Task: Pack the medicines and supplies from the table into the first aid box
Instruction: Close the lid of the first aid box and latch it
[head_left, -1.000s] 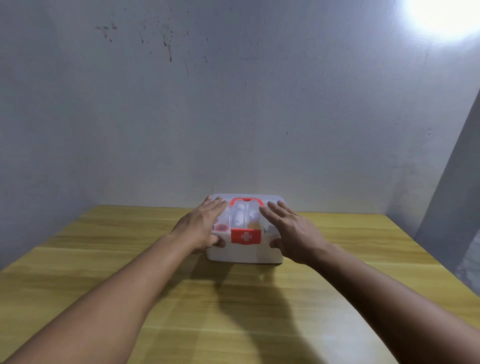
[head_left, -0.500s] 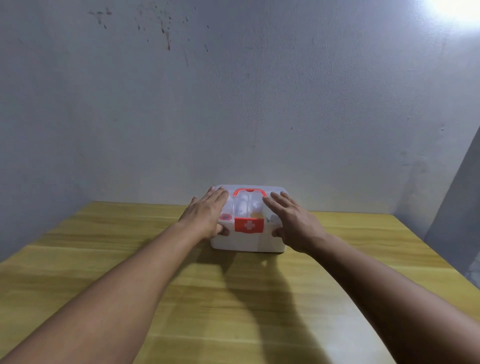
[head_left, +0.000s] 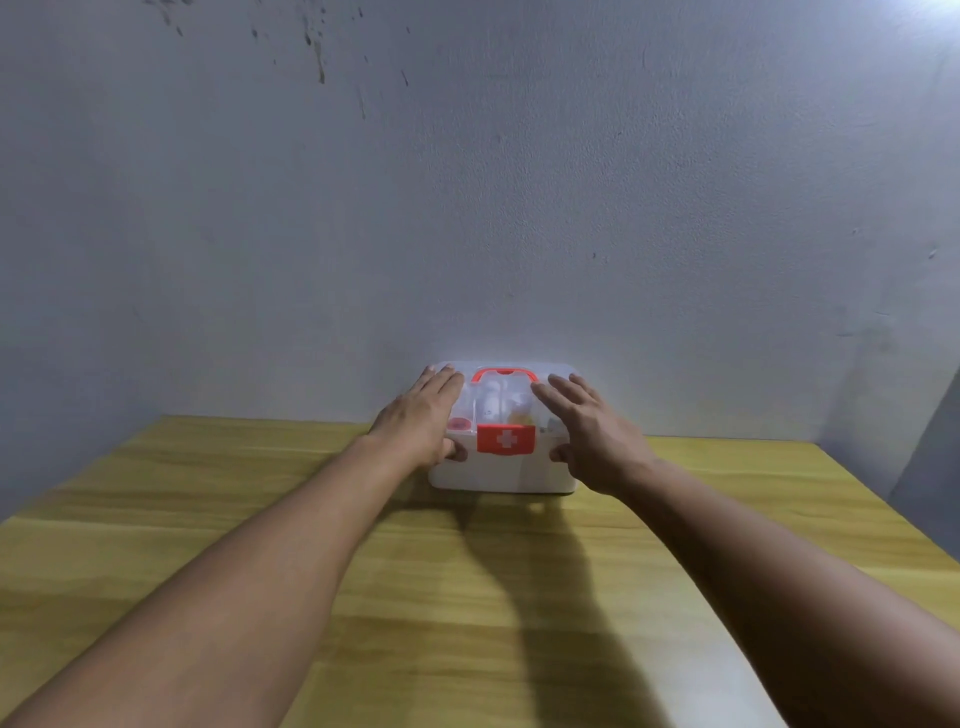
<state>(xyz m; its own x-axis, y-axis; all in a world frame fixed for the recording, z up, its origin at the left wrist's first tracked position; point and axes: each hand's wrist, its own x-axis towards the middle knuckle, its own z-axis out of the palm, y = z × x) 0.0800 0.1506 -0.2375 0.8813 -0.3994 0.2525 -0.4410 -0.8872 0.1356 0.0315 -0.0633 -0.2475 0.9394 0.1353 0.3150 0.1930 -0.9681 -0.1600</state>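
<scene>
The white first aid box (head_left: 501, 475) stands at the far edge of the wooden table, close to the wall. Its clear lid is down, with a red handle (head_left: 503, 371) on top and a red latch (head_left: 505, 439) with a white cross at the front. White bottles and small supplies show dimly through the lid. My left hand (head_left: 421, 421) lies on the lid's left side, thumb on the front wall. My right hand (head_left: 592, 431) lies on the lid's right side, thumb also on the front.
The wooden table (head_left: 467, 597) stretches from the box toward me, its right edge running off at the lower right. A grey wall (head_left: 493, 234) rises directly behind the box. No loose medicines are in view on the table.
Both hands have slid the box away from me toward the wall. Their hold on the lid looks the same.
</scene>
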